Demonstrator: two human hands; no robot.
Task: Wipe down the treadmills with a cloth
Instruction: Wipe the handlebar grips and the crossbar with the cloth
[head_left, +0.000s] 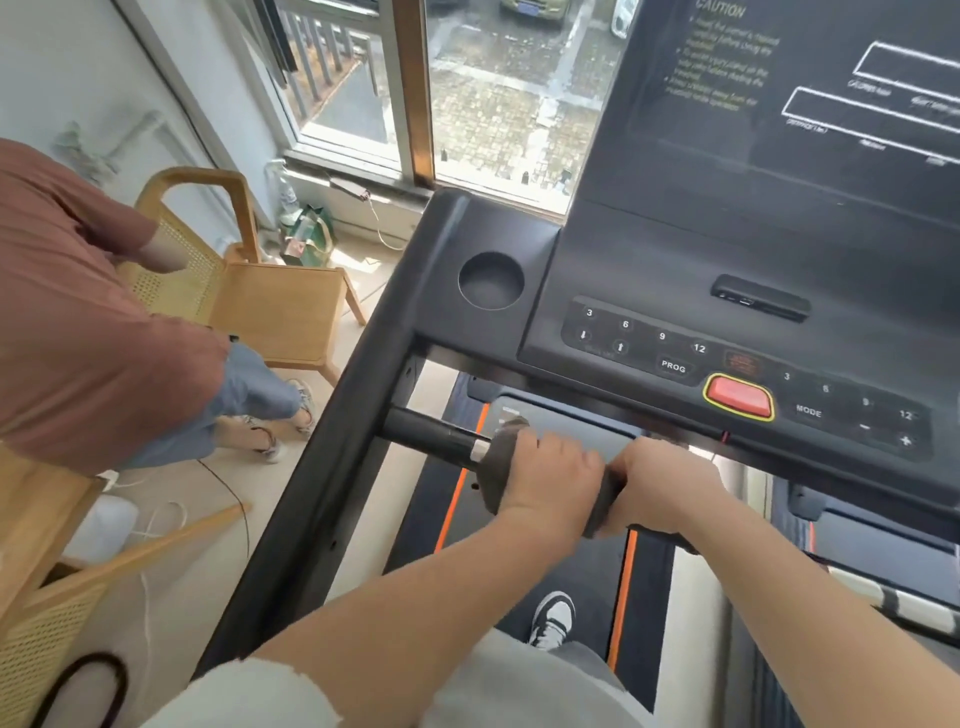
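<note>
Grey cloth (497, 467) wraps the treadmill's handlebar (431, 434) — our left hand (550, 475) and right hand (662, 480) both clench it, likely so wiping covers the bar all round.

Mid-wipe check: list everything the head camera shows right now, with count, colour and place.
treadmill: one, black, centre and right
handlebar: one, black, under the treadmill's button panel
cloth: one, dark grey, wrapped round the handlebar
stop button: one, red, on the treadmill's front edge
cup holder: one, black, treadmill's top left corner
chairs: two, light wood, left of the treadmill, one at the bottom left
bag: one, green, below the window
other person: one, brown shirt, standing at left
shoe: one, black and white, on the treadmill
left hand: grips the cloth on the handlebar
right hand: grips the cloth beside the left hand
</note>
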